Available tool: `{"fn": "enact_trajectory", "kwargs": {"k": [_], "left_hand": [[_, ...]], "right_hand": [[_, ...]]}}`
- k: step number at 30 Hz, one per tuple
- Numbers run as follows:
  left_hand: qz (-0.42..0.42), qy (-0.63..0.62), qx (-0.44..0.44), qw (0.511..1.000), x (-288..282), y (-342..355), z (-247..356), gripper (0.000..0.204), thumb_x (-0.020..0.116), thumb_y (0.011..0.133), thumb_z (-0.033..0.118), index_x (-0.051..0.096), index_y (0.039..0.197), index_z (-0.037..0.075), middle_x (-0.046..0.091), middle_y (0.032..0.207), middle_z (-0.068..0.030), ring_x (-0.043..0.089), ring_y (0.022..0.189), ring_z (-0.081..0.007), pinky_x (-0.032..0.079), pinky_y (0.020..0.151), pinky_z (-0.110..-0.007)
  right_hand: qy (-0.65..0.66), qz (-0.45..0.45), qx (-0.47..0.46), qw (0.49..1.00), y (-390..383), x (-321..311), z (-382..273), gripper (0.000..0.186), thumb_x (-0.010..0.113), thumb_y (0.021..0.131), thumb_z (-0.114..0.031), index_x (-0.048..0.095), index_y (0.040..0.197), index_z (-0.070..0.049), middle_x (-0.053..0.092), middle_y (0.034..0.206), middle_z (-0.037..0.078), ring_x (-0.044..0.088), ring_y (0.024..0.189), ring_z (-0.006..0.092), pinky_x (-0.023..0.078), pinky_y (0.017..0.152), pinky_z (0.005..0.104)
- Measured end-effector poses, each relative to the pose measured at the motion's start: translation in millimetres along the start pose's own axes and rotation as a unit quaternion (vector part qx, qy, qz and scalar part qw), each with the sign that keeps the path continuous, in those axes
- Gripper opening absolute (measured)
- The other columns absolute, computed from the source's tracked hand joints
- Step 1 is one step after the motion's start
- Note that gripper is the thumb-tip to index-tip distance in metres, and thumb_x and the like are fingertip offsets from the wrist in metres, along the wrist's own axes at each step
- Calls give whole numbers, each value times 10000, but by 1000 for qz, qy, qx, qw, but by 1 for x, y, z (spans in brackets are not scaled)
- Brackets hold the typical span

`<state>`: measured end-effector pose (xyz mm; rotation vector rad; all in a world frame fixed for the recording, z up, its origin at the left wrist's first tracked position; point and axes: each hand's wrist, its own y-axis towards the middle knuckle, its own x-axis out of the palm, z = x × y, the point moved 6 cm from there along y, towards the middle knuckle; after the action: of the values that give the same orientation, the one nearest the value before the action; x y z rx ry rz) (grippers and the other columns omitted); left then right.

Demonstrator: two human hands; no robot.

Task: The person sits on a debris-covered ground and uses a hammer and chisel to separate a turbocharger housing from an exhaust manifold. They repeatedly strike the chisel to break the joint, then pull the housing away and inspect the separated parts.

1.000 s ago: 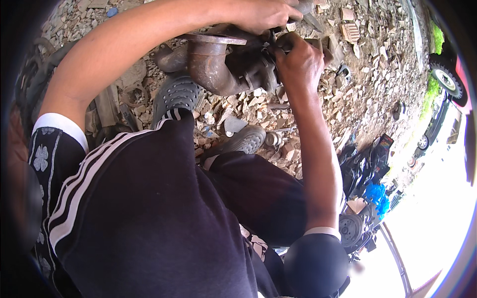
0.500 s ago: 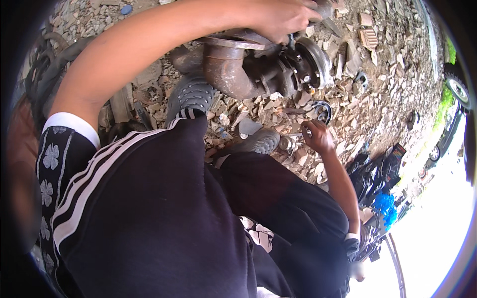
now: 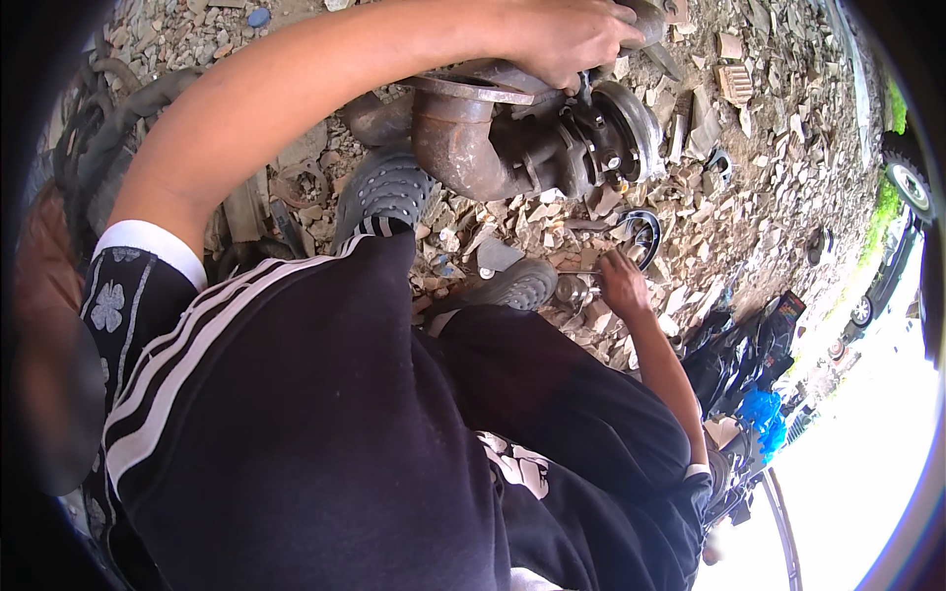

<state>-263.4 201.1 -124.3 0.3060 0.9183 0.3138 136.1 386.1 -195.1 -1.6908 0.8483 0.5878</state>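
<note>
The left hand point(image 3: 576, 44) clasps the top of a rusty metal assembly point(image 3: 547, 148), fingers bent against a rounded grey end piece point(image 3: 645, 22). The assembly, a bent pipe with a flat flange point(image 3: 471, 89) joined to a wider housing, sits over the rubble-strewn ground point(image 3: 759, 197), just beyond one grey perforated clog point(image 3: 379, 192) and well in from the ground's grassy right edge point(image 3: 885, 217). The right hand point(image 3: 624, 283) is low over the stones, its fingers narrow and drawn in, touching or just beside a dark ring with a bright rim point(image 3: 652, 234); a thin rod point(image 3: 576, 272) points to its fingertips (whether it grips either one, I cannot tell). A small cylindrical metal piece point(image 3: 572, 289) lies between that hand and the second clog point(image 3: 522, 286). Dark hoses point(image 3: 118, 123) are heaped toward the ground's left edge, and a ribbed brick fragment point(image 3: 735, 85) lies to the right of the assembly.
</note>
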Motion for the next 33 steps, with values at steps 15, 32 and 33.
{"fn": "enact_trajectory", "kwargs": {"k": [15,32,33], "left_hand": [[0,-57,-96,994,-1,0,-3,234,676,741,49,723,932,-77,630,1241,-264,574,1196,-405,473,1077,-434],[-84,144,-27,986,2,-5,8,406,825,832,295,750,1191,121,637,1338,-255,583,1287,-398,464,1112,-463],[-139,86,-107,981,1,-4,9,415,878,723,177,785,1127,167,477,1545,-234,416,1452,-423,344,1234,-486]], "right_hand": [[223,126,109,960,39,-227,-65,383,558,1055,-310,707,1261,-23,661,787,99,584,675,169,457,639,342],[260,248,348,866,-8,-41,101,421,702,954,-219,645,1349,-84,701,1245,173,734,923,242,563,833,408],[228,223,356,879,-5,-50,91,387,702,952,-213,662,1318,-91,711,1192,171,726,908,257,557,827,404]]}}
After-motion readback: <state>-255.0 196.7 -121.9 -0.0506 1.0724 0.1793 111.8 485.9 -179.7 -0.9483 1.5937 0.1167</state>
